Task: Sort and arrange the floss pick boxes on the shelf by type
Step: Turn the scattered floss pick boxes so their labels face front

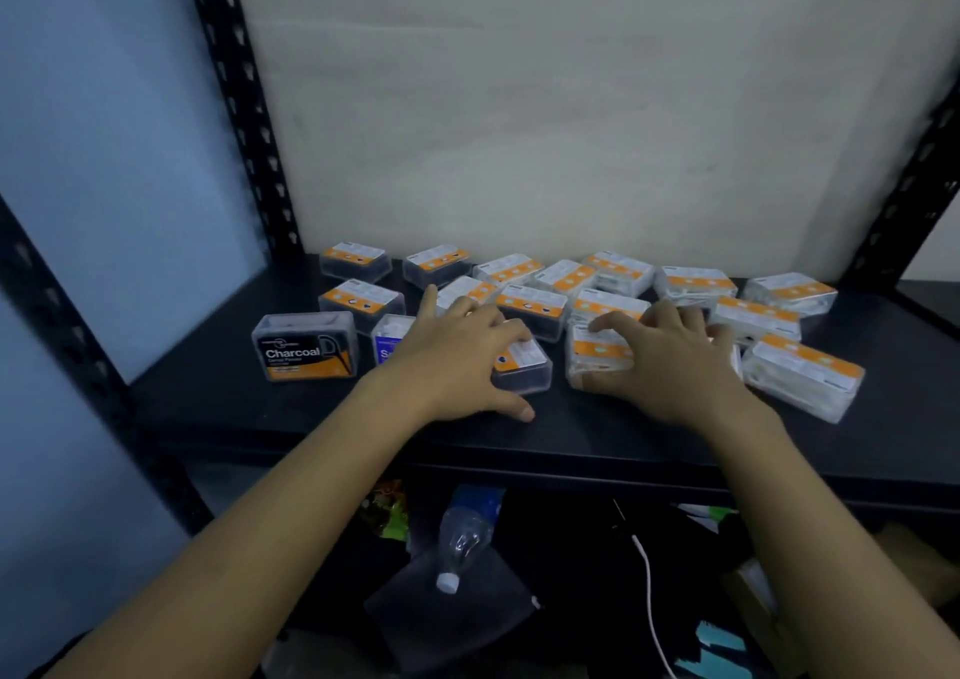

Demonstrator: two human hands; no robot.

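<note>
Several small clear floss pick boxes with orange-and-white labels lie scattered on a black shelf (218, 392). A dark box marked Charcoal (306, 346) stands at the front left. My left hand (457, 361) grips a dark box (524, 366), thumb at its front and fingers over its top. A box with a blue label (389, 343) shows just left of that hand. My right hand (670, 361) grips a clear box of white picks (597, 356). Further white-pick boxes lie to the right, one at the front right (802, 377).
Black perforated uprights (234, 96) frame the shelf against a pale wall. Below the shelf's front edge lie a plastic water bottle (467, 533), a white cable (652, 605) and assorted dark items.
</note>
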